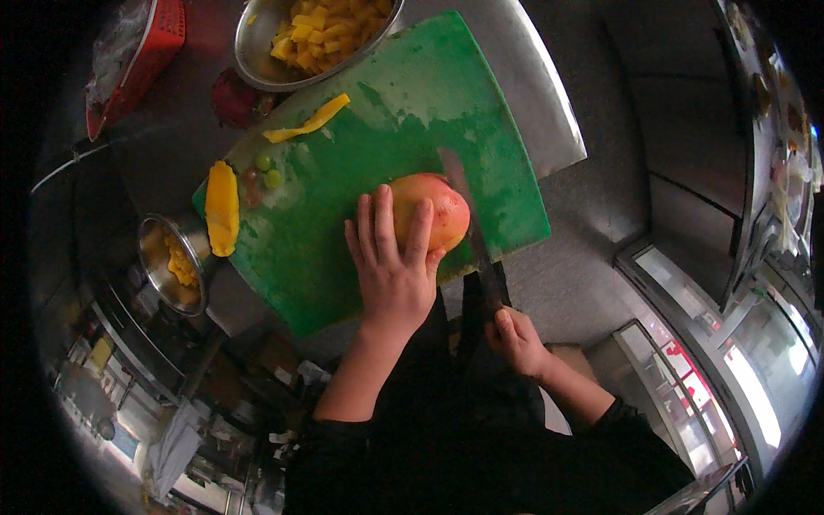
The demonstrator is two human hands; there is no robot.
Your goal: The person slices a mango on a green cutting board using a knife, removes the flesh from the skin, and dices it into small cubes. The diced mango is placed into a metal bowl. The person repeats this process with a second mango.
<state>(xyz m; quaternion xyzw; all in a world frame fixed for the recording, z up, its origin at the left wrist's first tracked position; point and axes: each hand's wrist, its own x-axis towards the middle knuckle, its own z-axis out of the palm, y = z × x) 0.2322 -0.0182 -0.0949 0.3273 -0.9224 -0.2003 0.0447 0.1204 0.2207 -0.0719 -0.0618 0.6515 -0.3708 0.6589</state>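
Observation:
A red and yellow mango [444,209] lies on a green cutting board [399,148]. My left hand [394,270] presses on its left side, fingers spread over the skin. In my right hand [520,338] is the handle of a long knife [475,232], whose blade runs along the right side of the mango. A thin yellow fruit strip [309,122] and small green grapes [269,170] lie on the board. A peeled yellow mango piece [222,209] rests at the board's left edge.
A steel bowl of yellow fruit cubes [248,48] stands beyond the board, near a dark red round fruit or vegetable [237,100]. A smaller steel bowl [201,283] with yellow pieces is at the left. A red plastic basket [151,64] holds clear plastic at the far left.

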